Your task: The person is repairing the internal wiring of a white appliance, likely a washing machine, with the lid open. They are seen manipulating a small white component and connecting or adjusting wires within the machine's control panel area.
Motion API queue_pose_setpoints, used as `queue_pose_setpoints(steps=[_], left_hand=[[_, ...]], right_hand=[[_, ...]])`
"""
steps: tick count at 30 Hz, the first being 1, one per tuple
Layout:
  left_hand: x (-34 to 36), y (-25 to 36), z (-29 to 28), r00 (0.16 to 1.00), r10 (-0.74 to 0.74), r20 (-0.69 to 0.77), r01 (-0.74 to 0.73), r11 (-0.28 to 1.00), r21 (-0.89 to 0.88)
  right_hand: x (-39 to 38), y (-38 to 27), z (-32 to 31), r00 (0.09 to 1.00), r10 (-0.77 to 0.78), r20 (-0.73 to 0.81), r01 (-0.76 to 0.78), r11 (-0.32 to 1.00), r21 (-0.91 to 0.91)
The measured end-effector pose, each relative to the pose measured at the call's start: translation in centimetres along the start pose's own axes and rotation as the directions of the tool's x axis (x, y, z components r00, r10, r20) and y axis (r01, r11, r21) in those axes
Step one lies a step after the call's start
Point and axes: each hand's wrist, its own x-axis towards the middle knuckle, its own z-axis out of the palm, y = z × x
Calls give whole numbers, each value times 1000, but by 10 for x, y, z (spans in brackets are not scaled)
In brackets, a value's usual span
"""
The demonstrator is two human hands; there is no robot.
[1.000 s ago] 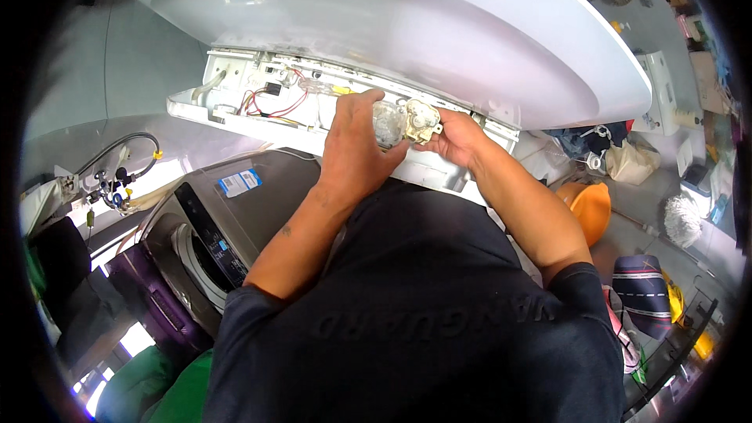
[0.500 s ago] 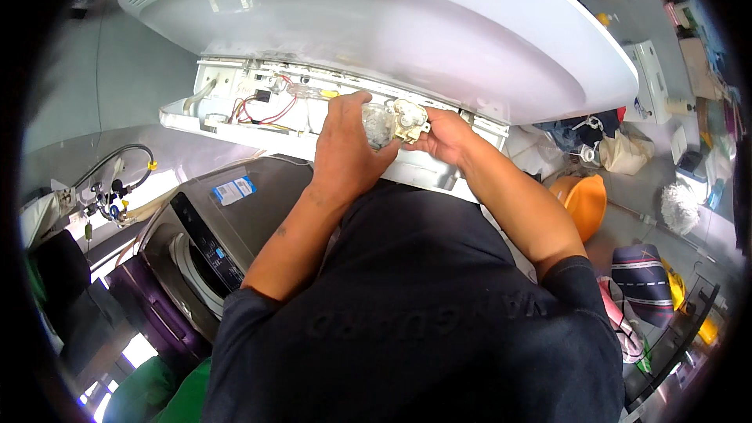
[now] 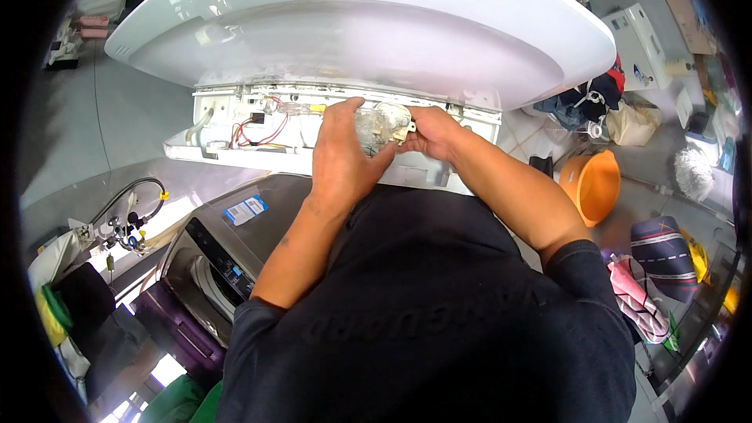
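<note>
In front of my chest, both hands hold a cream plastic part (image 3: 398, 120) with a round, lobed body and small tabs. A clear, crinkled-looking portion (image 3: 371, 130) joins its left side; its exact kind I cannot make out. My left hand (image 3: 340, 155) curls round the clear portion, thumb on the near side. From the right, my right hand (image 3: 432, 133) grips the cream end, its fingers partly hidden behind it. Beneath them lies a long, narrow white housing (image 3: 274, 160), its inside exposed. Red and dark wires (image 3: 252, 139) run through its left half, and a yellow-tipped connector (image 3: 316, 108) lies by my left fingers.
A large curved white lid (image 3: 360, 39) rises beyond the housing. Left of me stands a grey front-loading washing machine (image 3: 270, 223), with a purple case (image 3: 180, 329) beside it. An orange basin (image 3: 591, 188), cloths (image 3: 638, 298) and a beige bag (image 3: 633, 127) lie on the right.
The whole view has shifted slightly. Both hands keep their hold on the part, and its cream end has turned a little between them.
</note>
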Motion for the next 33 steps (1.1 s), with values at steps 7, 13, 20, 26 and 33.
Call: queue_pose_setpoints(steps=[7,13,20,26,33], left_hand=[[4,6,10,998,56,-11,-56,998,42],[6,9,4,999,4,-34,-2,998,55],[2,-2,-5,999,-52,-8,53,995,85],[3,-8,-7,982,-167,92,167,986,3],[7,-15,-4,983,-117,143,126,990,-61]], right_hand=[[-2,2,3,999,-48,-13,49,998,45],[-2,0,1,1000,-27,-1,27,1000,7],[-6,-4,5,999,-8,-41,8,1000,-11],[-3,-2,1,1000,-1,-23,1,1000,-8],[9,3,-9,1000,12,-11,-12,1000,23]])
